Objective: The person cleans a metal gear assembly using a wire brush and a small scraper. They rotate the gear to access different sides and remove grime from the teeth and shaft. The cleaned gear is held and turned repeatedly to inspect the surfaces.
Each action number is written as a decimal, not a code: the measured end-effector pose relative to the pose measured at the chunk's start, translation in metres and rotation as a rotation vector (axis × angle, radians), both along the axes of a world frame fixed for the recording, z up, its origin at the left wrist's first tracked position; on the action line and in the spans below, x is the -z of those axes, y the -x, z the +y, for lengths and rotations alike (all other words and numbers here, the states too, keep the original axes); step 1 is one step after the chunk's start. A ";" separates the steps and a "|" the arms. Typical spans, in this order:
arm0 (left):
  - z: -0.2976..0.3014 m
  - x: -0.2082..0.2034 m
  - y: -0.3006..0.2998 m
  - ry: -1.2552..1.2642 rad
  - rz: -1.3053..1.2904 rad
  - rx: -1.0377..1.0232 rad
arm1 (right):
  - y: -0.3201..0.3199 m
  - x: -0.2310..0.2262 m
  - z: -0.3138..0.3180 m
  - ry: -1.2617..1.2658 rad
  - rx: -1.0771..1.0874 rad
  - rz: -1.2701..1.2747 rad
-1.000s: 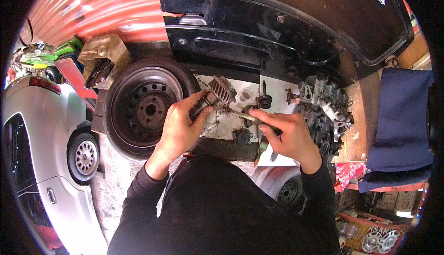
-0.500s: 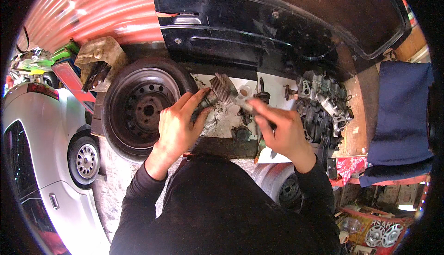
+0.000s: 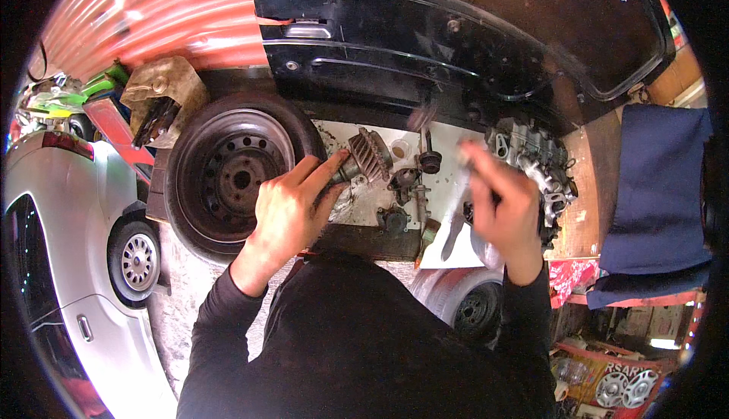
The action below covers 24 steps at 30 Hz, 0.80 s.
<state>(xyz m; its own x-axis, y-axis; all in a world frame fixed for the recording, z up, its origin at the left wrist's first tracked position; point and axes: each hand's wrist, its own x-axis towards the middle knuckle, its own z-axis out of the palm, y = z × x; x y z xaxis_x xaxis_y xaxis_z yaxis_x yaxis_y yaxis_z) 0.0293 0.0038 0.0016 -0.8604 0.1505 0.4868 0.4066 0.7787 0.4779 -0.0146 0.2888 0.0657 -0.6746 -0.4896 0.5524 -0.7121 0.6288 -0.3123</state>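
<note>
My left hand [image 3: 292,210] is closed around the shaft of a helical gear [image 3: 370,154], whose slanted metal teeth point to the right. My right hand [image 3: 505,206], curled and smeared by motion, is up beside the engine block [image 3: 543,168]; what its fingers hold is too blurred to name. A small brownish blur [image 3: 421,117] hangs to its upper left. Below and between the hands, a dark upright shaft part [image 3: 430,159], a small round cup [image 3: 400,149] and greasy metal parts [image 3: 393,220] rest on a white surface [image 3: 448,134].
A wheel with a tyre [image 3: 239,180] lies left of my left hand. Behind stands a black vehicle panel [image 3: 395,54]. Dark blue cloth [image 3: 661,183] hangs at the right. Another tyre [image 3: 448,297] is low on the right, and a silver car [image 3: 91,267] stands far left.
My right hand has moved away from the gear, to the right and slightly up toward the engine block. My left hand still grips the geared shaft in nearly the same place.
</note>
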 end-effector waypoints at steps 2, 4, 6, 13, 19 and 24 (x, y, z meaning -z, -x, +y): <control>-0.001 -0.002 0.001 -0.016 0.022 -0.005 | -0.018 -0.003 -0.005 -0.143 -0.061 -0.041; 0.000 -0.004 0.003 -0.040 0.034 -0.006 | -0.019 0.002 -0.004 -0.221 -0.049 -0.134; 0.001 -0.005 0.004 -0.061 0.026 -0.012 | -0.022 -0.002 -0.005 -0.350 -0.005 -0.202; 0.004 -0.008 -0.003 -0.049 0.001 -0.020 | -0.018 0.001 -0.006 -0.205 -0.082 -0.051; 0.004 -0.009 0.002 -0.043 -0.003 -0.025 | 0.007 0.016 -0.004 -0.012 0.045 0.093; 0.001 -0.010 0.001 -0.046 0.020 -0.030 | -0.006 0.013 -0.002 -0.200 -0.045 -0.075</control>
